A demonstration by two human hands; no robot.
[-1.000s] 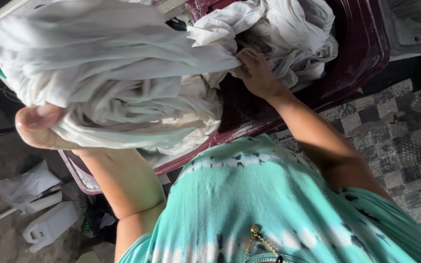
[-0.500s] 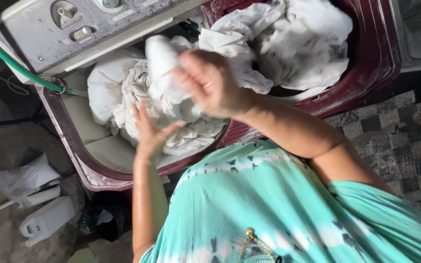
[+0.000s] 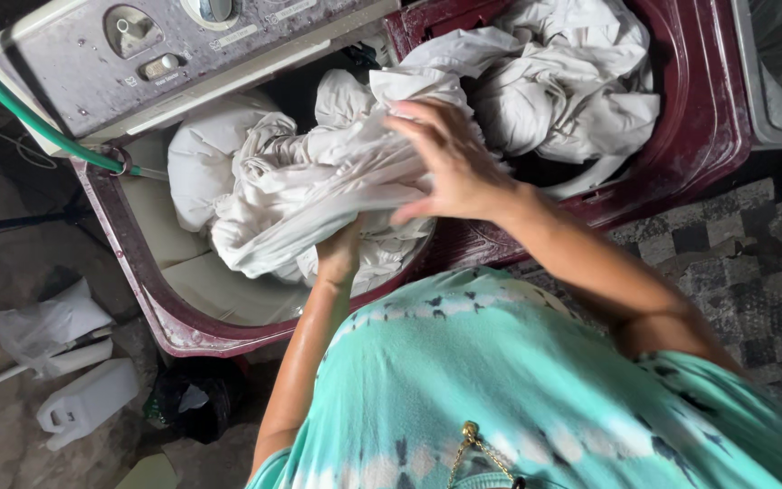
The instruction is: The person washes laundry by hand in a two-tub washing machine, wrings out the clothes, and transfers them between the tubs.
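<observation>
A damp white cloth is bunched over the left tub of a maroon twin-tub washing machine. My right hand lies on top of the bundle, fingers curled over its folds. My left hand reaches up under the same bundle, its fingers buried in the fabric and mostly hidden. More white laundry is heaped in the right tub. Beneath the held cloth, other white pieces fill the left tub.
The machine's grey control panel with knobs runs along the top left, and a green hose crosses below it. A white plastic jug and a white bag lie on the ground at left. Checkered flooring is on the right.
The big white bundle came down from in front of the camera into the left tub. My right hand swung over from the right tub onto the cloth, and my left hand moved under it.
</observation>
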